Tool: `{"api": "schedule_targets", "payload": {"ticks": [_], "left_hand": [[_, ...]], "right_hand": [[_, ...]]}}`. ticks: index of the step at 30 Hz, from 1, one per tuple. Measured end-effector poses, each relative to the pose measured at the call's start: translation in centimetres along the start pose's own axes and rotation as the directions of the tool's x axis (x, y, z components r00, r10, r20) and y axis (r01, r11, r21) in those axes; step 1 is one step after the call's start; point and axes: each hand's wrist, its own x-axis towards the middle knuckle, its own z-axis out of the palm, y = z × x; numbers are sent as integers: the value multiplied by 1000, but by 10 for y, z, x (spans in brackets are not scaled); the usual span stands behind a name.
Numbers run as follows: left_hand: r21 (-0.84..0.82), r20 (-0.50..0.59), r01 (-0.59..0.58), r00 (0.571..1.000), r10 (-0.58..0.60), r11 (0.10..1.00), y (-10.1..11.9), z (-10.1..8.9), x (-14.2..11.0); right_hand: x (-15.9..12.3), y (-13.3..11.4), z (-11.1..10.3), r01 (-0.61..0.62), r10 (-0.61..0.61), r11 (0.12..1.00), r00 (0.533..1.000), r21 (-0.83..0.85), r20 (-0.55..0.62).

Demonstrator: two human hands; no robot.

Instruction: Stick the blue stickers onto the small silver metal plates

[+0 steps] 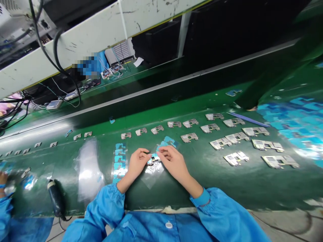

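Observation:
In the head view a small silvery circuit board (157,158), partly covered in light blue film, is between my two hands, just above the green bench top. My left hand (137,164) is closed, thumb and fingertips pinching the board's left end. At the other end, the closed fingertips of my right hand (174,163) press on the board's top edge. My fingers hide much of the board. Below it lies a clear plastic sheet (152,176). Past my right fingertips is a patch of blue film pieces (168,140). A strip of blue film pieces (119,159) lies left of my left hand.
Several circuit boards (234,158) are spread to the right, near blue tweezers (248,119) and many blue film pieces (297,127). Left are stacked clear sheets (89,171) and a dark cylindrical tool (56,198). A co-worker's hand (3,179) shows at the far left.

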Motion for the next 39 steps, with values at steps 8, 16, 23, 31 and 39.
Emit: {"api": "schedule_targets", "payload": {"ticks": [8, 16, 23, 31, 39], "left_hand": [[145, -137, -57, 988, 77, 988, 64, -65, 80], [395, -267, -52, 949, 169, 917, 95, -55, 188], [518, 112, -360, 928, 356, 776, 75, -23, 98], [541, 501, -554, 817, 286, 633, 19, -13, 28], [509, 486, -585, 801, 350, 631, 13, -13, 31]], "right_hand": [[-24, 15, -11, 210, -235, 738, 971, -641, 47], [-25, 20, -16, 348, -204, 679, 935, -647, 289], [-14, 32, -22, 275, -208, 705, 961, -654, 181], [-14, 31, -18, 329, -251, 740, 944, -586, 213], [-16, 15, -23, 446, -404, 787, 895, -427, 191]]}}
